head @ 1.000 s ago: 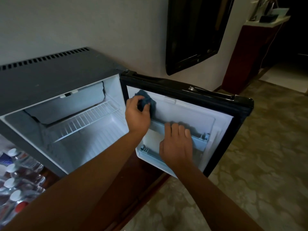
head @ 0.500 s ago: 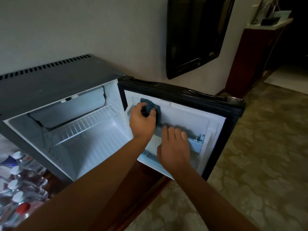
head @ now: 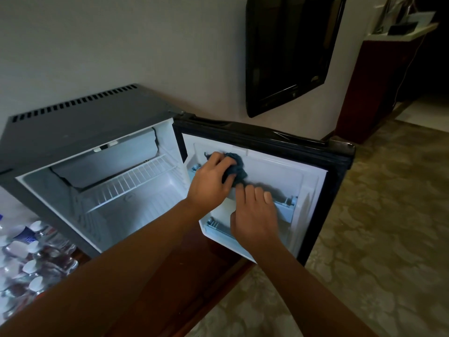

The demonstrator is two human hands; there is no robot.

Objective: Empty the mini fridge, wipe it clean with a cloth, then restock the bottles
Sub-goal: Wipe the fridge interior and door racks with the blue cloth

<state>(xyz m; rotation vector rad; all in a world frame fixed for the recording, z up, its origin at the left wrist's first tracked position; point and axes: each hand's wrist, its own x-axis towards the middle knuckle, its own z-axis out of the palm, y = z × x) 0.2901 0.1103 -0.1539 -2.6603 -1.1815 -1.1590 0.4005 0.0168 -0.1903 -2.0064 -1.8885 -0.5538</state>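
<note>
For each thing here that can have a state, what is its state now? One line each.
mini fridge: inside empty and lit, wire shelf in place.
fridge door: swung wide open.
cloth: bunched, pressed on the door's inner panel.
left hand: grips the cloth.
right hand: fingers straight, resting on the door shelf.
bottles: out of the fridge, capped.
television: off, screen dark.

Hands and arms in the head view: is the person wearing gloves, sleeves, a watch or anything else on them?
Nothing worn shows. The left hand and right hand are both bare, with no gloves, rings or wristbands visible. Both forearms are uncovered from the wrist to the bottom edge of the picture, with no sleeve cuff, watch or markings. The lighting is dim, so small details could be missed.
</note>
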